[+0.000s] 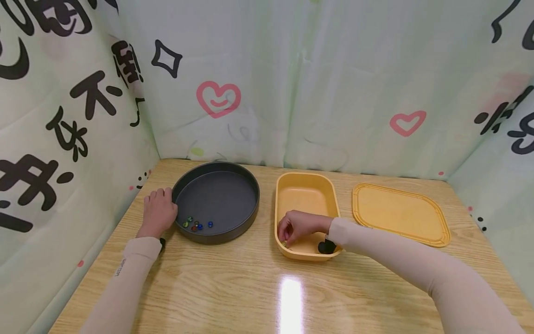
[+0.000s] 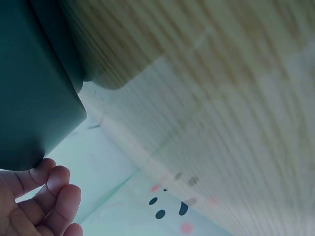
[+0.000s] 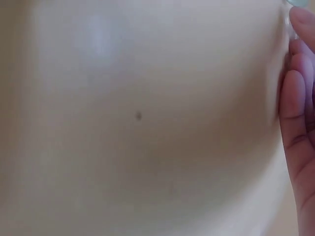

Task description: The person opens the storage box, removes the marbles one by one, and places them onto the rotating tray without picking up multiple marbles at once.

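A round dark grey pan (image 1: 217, 195) stands on the left of the table, with several glass marbles (image 1: 200, 227) gathered at the near left of its floor. My left hand (image 1: 160, 212) holds the pan's left rim; in the left wrist view its fingertips (image 2: 47, 166) touch the dark pan wall (image 2: 34, 88). My right hand (image 1: 301, 226) reaches down into a yellow rectangular container (image 1: 306, 185), near its front left corner. Its fingertips pinch a small yellowish-green marble (image 1: 284, 243), mostly hidden by the fingers. A sliver of pale green glass (image 3: 298, 2) shows beside the thumb in the right wrist view.
A flat yellow lid (image 1: 400, 213) lies to the right of the container. The wooden table (image 1: 225, 287) meets printed white curtains (image 1: 267, 93) at the back and both sides. Wood shows between the pan and the container.
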`<state>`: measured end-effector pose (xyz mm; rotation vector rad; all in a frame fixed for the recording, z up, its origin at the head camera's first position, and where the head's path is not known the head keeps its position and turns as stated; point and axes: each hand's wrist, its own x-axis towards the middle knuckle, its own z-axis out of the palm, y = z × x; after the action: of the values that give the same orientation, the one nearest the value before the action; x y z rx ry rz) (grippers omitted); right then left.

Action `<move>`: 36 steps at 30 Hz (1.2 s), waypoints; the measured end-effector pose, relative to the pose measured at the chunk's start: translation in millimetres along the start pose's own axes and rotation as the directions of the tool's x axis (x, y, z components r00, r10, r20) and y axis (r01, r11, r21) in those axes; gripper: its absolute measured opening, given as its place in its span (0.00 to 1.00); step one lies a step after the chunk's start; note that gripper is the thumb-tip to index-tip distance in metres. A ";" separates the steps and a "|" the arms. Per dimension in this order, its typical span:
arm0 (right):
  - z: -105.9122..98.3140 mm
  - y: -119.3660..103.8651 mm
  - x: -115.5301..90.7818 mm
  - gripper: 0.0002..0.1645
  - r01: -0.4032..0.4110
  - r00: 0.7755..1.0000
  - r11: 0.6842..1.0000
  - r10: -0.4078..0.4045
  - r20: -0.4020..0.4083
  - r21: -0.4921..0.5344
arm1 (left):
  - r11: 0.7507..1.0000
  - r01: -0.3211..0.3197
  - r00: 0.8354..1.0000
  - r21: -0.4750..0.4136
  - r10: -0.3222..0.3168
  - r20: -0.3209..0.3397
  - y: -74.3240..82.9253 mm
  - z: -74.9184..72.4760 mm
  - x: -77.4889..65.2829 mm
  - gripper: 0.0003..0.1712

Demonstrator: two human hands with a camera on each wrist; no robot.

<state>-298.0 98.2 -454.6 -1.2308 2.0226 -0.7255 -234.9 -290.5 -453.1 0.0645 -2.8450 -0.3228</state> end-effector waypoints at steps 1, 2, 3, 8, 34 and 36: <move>-0.7 -0.1 -0.7 0.06 -0.002 1.000 1.000 0.002 -0.001 -0.004 | 1.000 0.001 1.000 -0.001 -0.001 0.003 0.3 -0.3 0.0 0.13; -1.6 0.3 -1.5 0.06 0.001 1.000 1.000 -0.001 -0.002 -0.009 | 1.000 0.001 1.000 -0.002 -0.001 0.005 0.5 -0.5 0.1 0.13; -2.7 0.2 -2.3 0.06 0.004 1.000 1.000 -0.004 -0.003 -0.012 | 1.000 0.000 1.000 -0.002 0.000 0.005 0.4 -0.5 0.3 0.13; -10.0 0.2 -7.2 0.06 0.021 0.999 1.000 -0.022 -0.026 -0.011 | 1.000 -0.005 1.000 -0.003 0.005 -0.006 -0.9 0.5 1.3 0.13; -68.0 -35.5 -22.5 0.07 0.092 0.973 0.991 -0.069 -0.221 0.095 | 1.000 0.000 1.000 -0.001 0.000 0.016 -0.8 -0.7 0.2 0.13; -73.2 -41.4 -21.3 0.07 0.090 0.968 0.992 -0.065 -0.243 0.093 | 1.000 -0.004 1.000 -0.002 0.004 0.008 -0.7 -0.2 -0.1 0.13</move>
<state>-324.0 109.5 -372.7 -1.2167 2.1069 -1.0474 -234.7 -291.1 -453.0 0.0572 -2.8526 -0.3253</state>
